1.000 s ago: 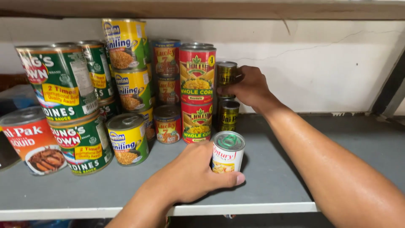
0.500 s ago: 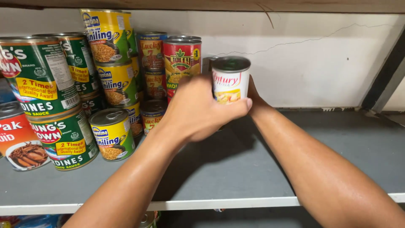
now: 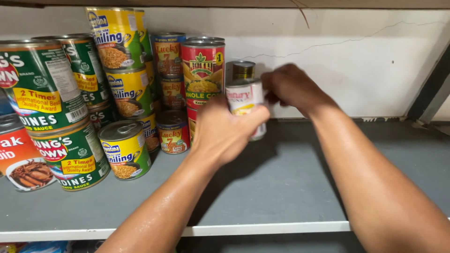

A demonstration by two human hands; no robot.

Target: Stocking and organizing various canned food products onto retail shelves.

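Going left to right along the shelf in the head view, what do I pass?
Red-labelled can at the left edge → green sardine cans → yellow-and-green cans → small brown-labelled cans → tall red corn can → white-labelled can gripped in the left hand → right hand → bare grey shelf.

A small white-labelled can (image 3: 245,100) is held upright above the shelf, beside a gold can (image 3: 243,70).

A white-and-red small can (image 3: 244,100) is showing beside a red corn can (image 3: 202,75) patterned with yellow kernels; green sardine cans (image 3: 42,84) are wearing yellow panels, yellow-green cans (image 3: 125,149) are sitting on a grey shelf (image 3: 281,187).
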